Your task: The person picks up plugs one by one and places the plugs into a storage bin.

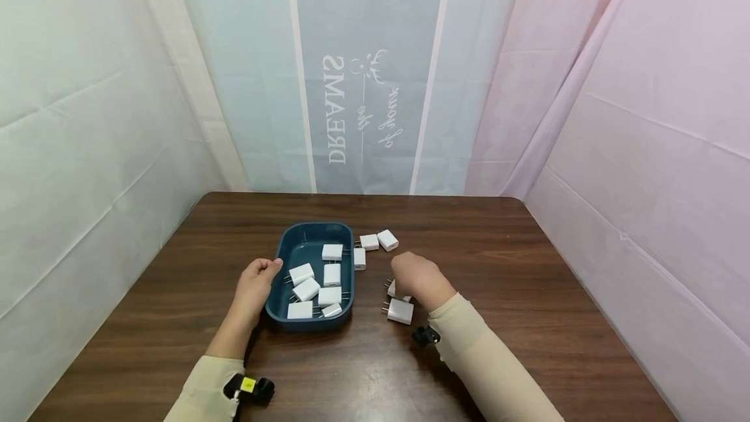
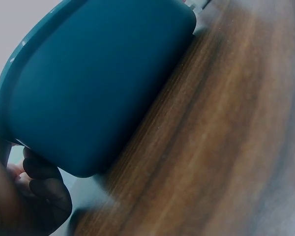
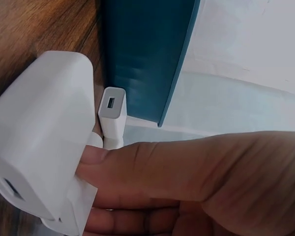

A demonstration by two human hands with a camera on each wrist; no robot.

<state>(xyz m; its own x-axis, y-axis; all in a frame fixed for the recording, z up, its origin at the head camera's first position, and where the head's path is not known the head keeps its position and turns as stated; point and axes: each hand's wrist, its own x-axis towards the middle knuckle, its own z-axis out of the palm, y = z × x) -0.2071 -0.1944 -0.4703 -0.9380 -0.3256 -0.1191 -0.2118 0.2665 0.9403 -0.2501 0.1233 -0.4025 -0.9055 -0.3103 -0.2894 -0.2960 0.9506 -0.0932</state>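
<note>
My left hand (image 1: 255, 286) grips the left rim of a dark blue plastic bin (image 1: 273, 308), thumb on the rim. The bin's outer wall (image 2: 88, 83) fills much of the left wrist view, with curled fingers (image 2: 46, 189) by its edge. Several white USB charger plugs (image 1: 332, 275) lie loosely inside the bin. To the right of it, my right hand (image 1: 423, 280) pinches one white charger (image 1: 397, 290), partly hidden by the fingers. Another charger (image 1: 401, 311) lies just nearer, large in the right wrist view, where the right thumb (image 3: 137, 167) is against the pinched one.
Beyond the right hand, by the bin's right wall, lie three more chargers: one against the bin (image 1: 360, 259), another a little farther (image 1: 369, 242) and a third (image 1: 388, 240) to its right. All rest on a brown wooden table (image 1: 504, 246). Cloth curtains (image 1: 375, 18) surround it.
</note>
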